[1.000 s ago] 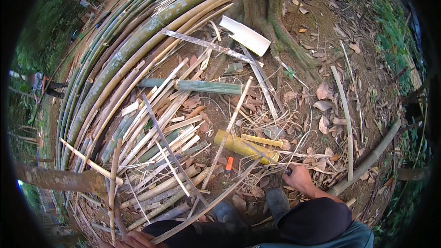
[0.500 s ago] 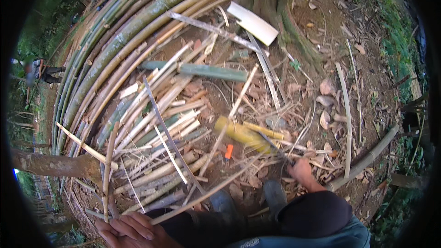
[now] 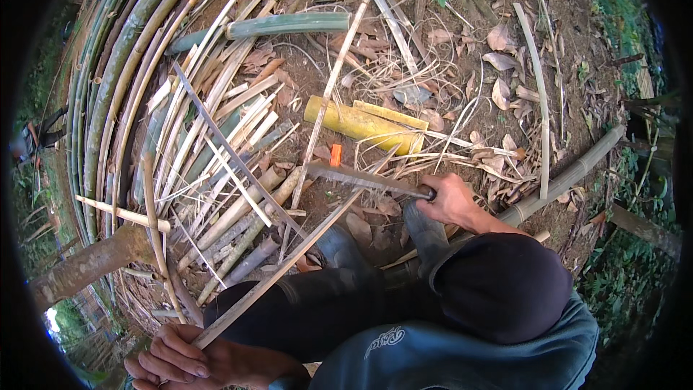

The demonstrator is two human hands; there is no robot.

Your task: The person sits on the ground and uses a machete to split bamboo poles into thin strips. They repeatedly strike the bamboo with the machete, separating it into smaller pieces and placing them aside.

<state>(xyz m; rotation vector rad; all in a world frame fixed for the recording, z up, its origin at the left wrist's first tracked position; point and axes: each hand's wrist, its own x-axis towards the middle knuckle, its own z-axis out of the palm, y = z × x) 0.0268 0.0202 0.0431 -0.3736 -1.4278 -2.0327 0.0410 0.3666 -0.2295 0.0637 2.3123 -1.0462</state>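
My left hand (image 3: 173, 357) is closed round the near end of a long split bamboo strip (image 3: 278, 267), which slants up and away to the right over my legs. My right hand (image 3: 451, 202) grips the dark handle of a machete (image 3: 368, 178). Its long blade points left, over the far part of the strip; whether blade and strip touch, I cannot tell. Just beyond the blade lie a yellow bamboo piece (image 3: 354, 123) and a small orange object (image 3: 336, 155). A thin bamboo stick (image 3: 325, 112) lies across the yellow piece's left end.
Split bamboo pieces (image 3: 224, 123) are heaped on the left, with long poles (image 3: 101, 123) behind them. A green bamboo length (image 3: 289, 24) lies at the far side. A thick pole (image 3: 570, 180) rests at the right among dry leaves. My boots (image 3: 426, 235) stand close below the blade.
The machete has swung from pointing away, near the yellow bamboo, to lying leftward over the strip. My right hand has come nearer and slightly left. The view has tilted closer to my body.
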